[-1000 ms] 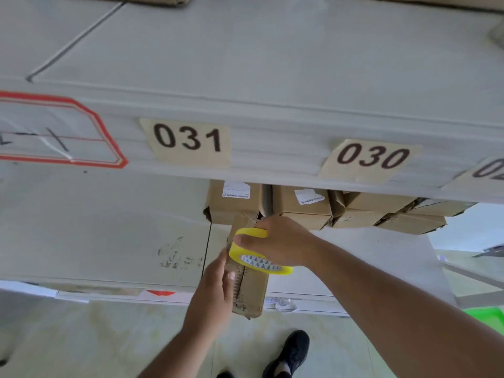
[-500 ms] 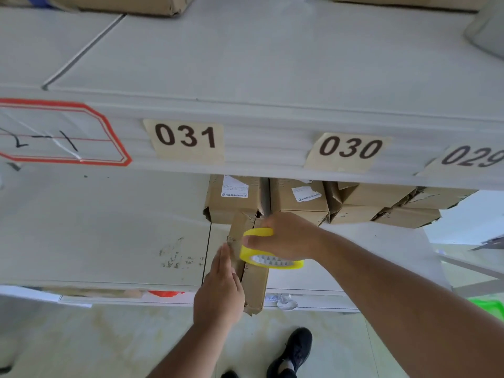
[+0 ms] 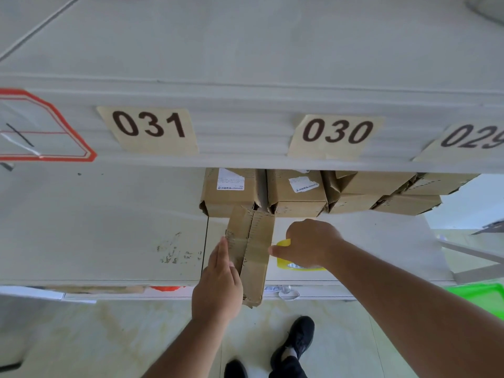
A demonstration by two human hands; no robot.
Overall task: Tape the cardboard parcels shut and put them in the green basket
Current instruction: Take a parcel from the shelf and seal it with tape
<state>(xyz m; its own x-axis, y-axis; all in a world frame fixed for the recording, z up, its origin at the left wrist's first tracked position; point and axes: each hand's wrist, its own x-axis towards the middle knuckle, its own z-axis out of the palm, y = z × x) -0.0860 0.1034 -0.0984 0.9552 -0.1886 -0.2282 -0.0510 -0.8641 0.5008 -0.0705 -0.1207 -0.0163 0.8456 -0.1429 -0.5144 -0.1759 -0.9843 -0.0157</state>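
A long cardboard parcel point(image 3: 252, 249) lies on the lower white shelf point(image 3: 109, 236), its near end past the shelf's front edge. My left hand point(image 3: 218, 285) lies flat against the parcel's left side, fingers straight. My right hand point(image 3: 306, 245) grips a yellow tape roll point(image 3: 283, 259) just right of the parcel, thumb at the parcel's right edge. A clear strip of tape crosses the parcel's top. A corner of the green basket point(image 3: 482, 296) shows at the right edge.
Several more cardboard parcels point(image 3: 297, 192) sit in a row at the back of the lower shelf. The upper shelf's front edge carries labels 031 point(image 3: 150, 126), 030 and 029. My black shoes point(image 3: 294, 342) stand on the pale floor below.
My right hand has carried the tape roll from on top of the parcel across to its right side. My left hand slid up along the parcel's left side.
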